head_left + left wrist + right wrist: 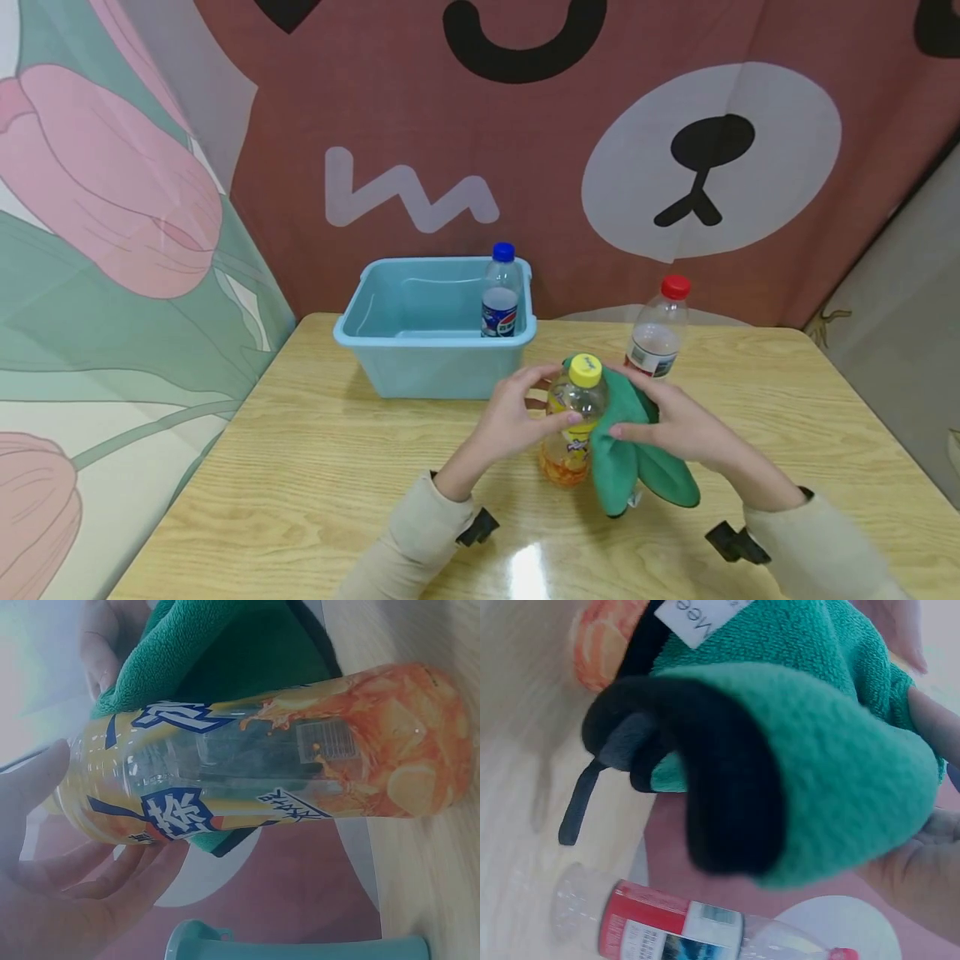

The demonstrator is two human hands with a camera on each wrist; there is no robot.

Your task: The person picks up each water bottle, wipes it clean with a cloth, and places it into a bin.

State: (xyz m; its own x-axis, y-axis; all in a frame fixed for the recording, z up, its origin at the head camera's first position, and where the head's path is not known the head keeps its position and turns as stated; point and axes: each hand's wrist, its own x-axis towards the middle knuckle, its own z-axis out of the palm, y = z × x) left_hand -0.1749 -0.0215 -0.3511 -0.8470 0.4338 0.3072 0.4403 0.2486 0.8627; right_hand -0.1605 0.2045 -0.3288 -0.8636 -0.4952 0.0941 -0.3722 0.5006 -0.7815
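Observation:
A clear bottle with a yellow cap and an orange-and-yellow label stands upright on the table. My left hand holds its upper part, thumb in front and fingers behind, as the left wrist view also shows around the bottle. My right hand grips a green towel and presses it to the bottle's right side. Black edging and a white tag hang from the towel in the right wrist view. Behind the right hand is a red-capped bottle, apart from the towel.
A light-blue plastic bin is at the back left of the wooden table. In its right end stands a blue-capped bottle. A printed curtain hangs behind the table's back edge.

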